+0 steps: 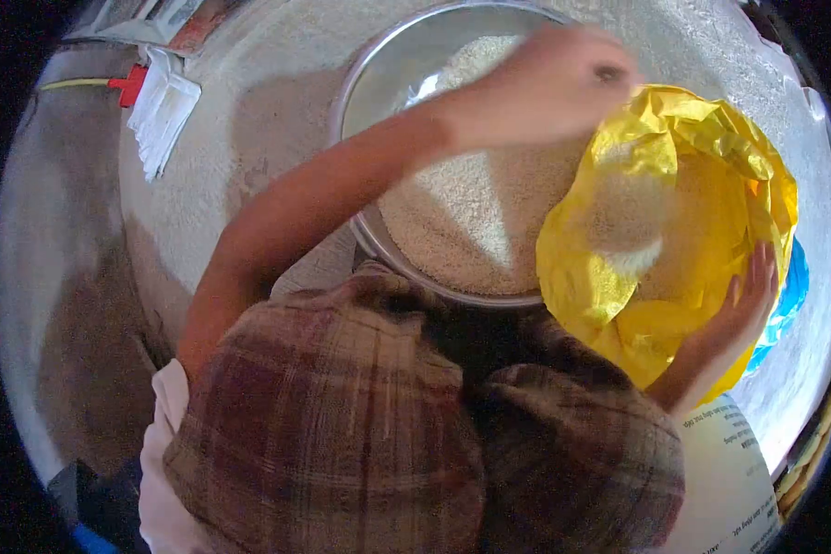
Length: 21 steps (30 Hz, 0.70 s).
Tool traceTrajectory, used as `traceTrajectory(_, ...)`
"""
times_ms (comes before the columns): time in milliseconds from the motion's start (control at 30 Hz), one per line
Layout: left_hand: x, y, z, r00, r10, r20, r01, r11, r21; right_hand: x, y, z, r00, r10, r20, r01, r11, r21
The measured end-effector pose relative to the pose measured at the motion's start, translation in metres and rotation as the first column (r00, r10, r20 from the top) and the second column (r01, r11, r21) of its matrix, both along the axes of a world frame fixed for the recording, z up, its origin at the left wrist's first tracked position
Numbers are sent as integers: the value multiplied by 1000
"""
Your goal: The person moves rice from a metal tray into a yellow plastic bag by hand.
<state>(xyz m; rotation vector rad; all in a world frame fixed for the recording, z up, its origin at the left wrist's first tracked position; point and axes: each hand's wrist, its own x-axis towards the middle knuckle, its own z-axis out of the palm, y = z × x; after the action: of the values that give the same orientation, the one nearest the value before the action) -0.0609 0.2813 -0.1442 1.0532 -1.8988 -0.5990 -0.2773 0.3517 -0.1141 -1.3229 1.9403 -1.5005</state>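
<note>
My left hand (572,88) is raised over the gap between a metal basin and a yellow bag. It is curled closed and blurred by motion; anything inside the fist is hidden. Below it, a blurred pale stream of grain (626,217) drops into the mouth of the yellow bag (572,249). My right hand (743,305) lies against the bag's right inner side, fingers stretched out and apart, touching the crinkled wall. The wide metal basin (355,106) holds a broad layer of pale grain (462,222), partly behind my left forearm.
A blue plastic bag (789,295) shows behind the yellow bag's right side. Printed white material (725,471) lies at lower right. A white bundle with a red part (164,106) is on the concrete floor (277,120) at upper left. My plaid-covered legs (332,415) sit close below the basin.
</note>
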Motion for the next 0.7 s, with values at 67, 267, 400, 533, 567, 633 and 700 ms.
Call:
traceTrajectory(67, 36, -3, -18, 994, 114, 0, -113, 987, 117, 17, 5, 14, 996, 71, 55, -71, 997, 7)
traceTrajectory(267, 110, 8, -128, 898, 326, 294, -406, 873, 271, 92, -11, -15, 697, 714, 66, -713, 700, -36)
traceTrajectory(400, 95, 51, -174, 784, 496, 372, -590, 781, 203, 145, -22, -98, 702, 693, 163, -710, 666, 229)
traceTrajectory(533, 77, 67, -171, 790, 531, 305, -612, 663, 432, 176, -6, -166, 851, 479, 216, -525, 764, 375)
traceTrajectory(567, 76, 67, -165, 820, 527, 225, -546, 600, 585, 176, -4, -164, 852, 477, 216, -523, 764, 377)
traceTrajectory(633, 73, 71, -162, 834, 533, 141, -453, 518, 725, 173, 1, -153, 834, 390, 391, -532, 759, 375)
traceTrajectory(700, 68, 72, -162, 729, 633, -260, -92, 467, 879, 175, 0, -156, 835, 306, 458, -491, 790, 367)
